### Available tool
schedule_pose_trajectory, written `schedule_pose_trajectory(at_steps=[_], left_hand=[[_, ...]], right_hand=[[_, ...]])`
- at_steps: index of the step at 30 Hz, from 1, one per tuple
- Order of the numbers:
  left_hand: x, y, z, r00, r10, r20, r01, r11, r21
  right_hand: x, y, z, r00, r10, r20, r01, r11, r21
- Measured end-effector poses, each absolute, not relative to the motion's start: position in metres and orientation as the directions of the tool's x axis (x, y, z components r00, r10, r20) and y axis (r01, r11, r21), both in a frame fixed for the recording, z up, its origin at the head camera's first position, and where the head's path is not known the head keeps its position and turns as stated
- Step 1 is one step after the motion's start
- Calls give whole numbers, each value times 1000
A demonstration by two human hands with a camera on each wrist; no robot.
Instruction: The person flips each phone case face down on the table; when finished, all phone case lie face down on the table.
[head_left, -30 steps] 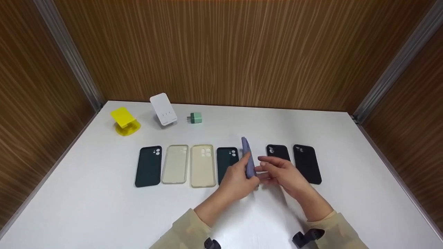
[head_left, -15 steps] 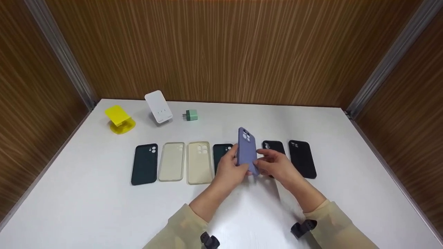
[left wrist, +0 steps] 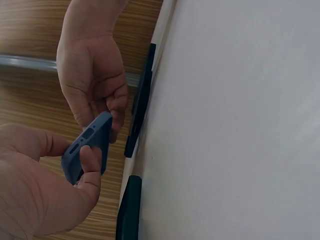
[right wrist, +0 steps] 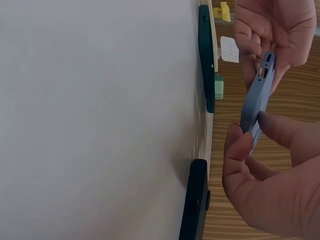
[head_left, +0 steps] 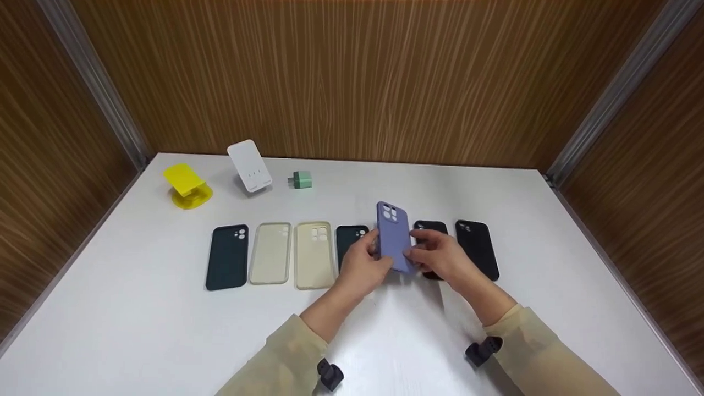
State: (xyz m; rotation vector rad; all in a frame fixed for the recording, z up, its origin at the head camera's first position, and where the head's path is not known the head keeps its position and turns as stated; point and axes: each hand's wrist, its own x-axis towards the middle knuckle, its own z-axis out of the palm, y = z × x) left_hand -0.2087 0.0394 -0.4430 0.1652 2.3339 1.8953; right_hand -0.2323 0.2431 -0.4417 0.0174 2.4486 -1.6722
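A purple phone case (head_left: pixel 393 236), with camera cutouts at its top, is held tilted above the table in the head view. My left hand (head_left: pixel 364 268) grips its left side, thumb on the outer back. On the other long side, my right hand (head_left: pixel 444 256) pinches the edge between thumb and fingers. The left wrist view shows the case's bottom edge (left wrist: pixel 82 142) with its port openings. Both hands also meet on the case (right wrist: pixel 256 100) in the right wrist view. Whether a phone sits inside is hidden.
Flat on the white table lie dark green cases (head_left: pixel 227 257) (head_left: pixel 346 242), a clear-looking case (head_left: pixel 270 253), a cream case (head_left: pixel 314 256) and black cases (head_left: pixel 477 250) (head_left: pixel 432 225). Behind stand a yellow stand (head_left: pixel 188 184), a white stand (head_left: pixel 250 165) and a green charger plug (head_left: pixel 302 180).
The purple case has turned from edge-on to showing its back. My right hand, earlier beside it with loose fingers, has come to pinch its right edge. The view has shifted slightly.
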Motion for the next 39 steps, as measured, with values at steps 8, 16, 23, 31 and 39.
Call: schedule_pose_trajectory(at_steps=[8, 16, 23, 31, 39], left_hand=[[-218, 40, -452, -982, 184, -38, 28, 341, 940], [-221, 42, -463, -985, 174, 3, 72, 392, 917], [-222, 43, -465, -982, 189, -2, 80, 427, 901], [-222, 44, -464, -980, 198, -10, 89, 486, 870], [-223, 45, -463, -980, 196, -22, 86, 526, 846]], right_hand=[[-237, 249, -444, -991, -71, -117, 59, 555, -830], [-239, 250, -449, -993, -81, -81, 12, 629, -778], [-237, 252, -447, -994, -94, -57, -20, 669, -743], [-238, 251, -447, -993, -109, -50, -40, 691, -722], [-240, 250, -448, -991, -126, -43, -58, 697, -715]])
